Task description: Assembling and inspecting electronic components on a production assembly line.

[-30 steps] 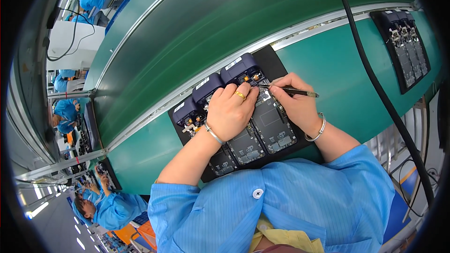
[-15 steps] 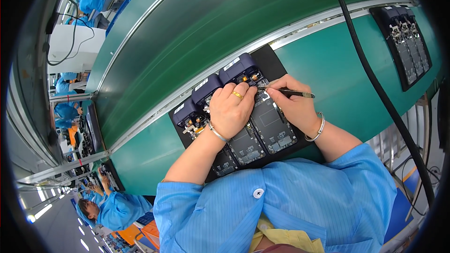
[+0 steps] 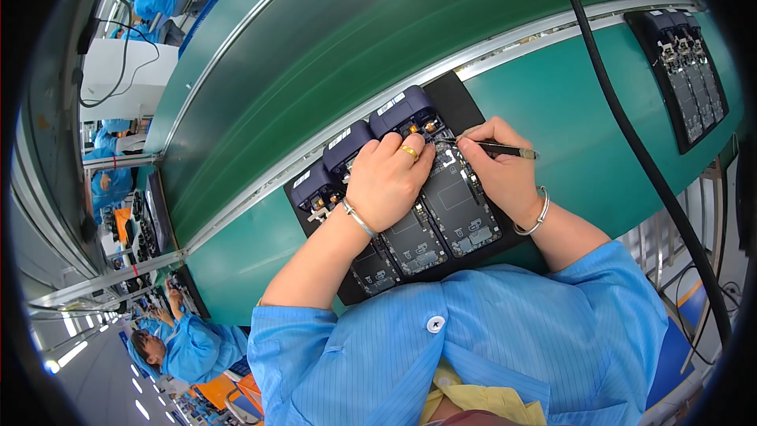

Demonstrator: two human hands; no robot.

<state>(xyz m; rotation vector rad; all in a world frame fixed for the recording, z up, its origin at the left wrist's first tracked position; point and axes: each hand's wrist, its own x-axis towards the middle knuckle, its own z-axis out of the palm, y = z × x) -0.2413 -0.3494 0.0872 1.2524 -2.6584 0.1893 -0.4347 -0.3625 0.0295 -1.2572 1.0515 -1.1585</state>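
Note:
Three dark handheld devices with exposed circuit boards lie side by side on a black pad (image 3: 461, 102). Each has a dark purple block at its far end, such as the right block (image 3: 402, 110). My left hand (image 3: 386, 185) lies over the middle device (image 3: 414, 246), its fingers bent together and their tips at the upper part of the right device (image 3: 465, 209). What those fingertips press or pinch is hidden. In my right hand (image 3: 503, 177) is a pair of black tweezers (image 3: 509, 150), its tip at the right device's upper end, beside my left fingertips.
A green conveyor belt (image 3: 339, 47) runs beyond the metal rail (image 3: 505, 59). On the right, a black cable (image 3: 611, 95) crosses the green table (image 3: 544, 95). Another pad with similar devices (image 3: 690, 87) lies at the far right. A person in blue (image 3: 197, 351) works at the left.
My left fingers have shifted slightly, with the fingertips moving a little right. The tweezers and right hand have moved slightly right and up, uncovering more of the right device's upper board.

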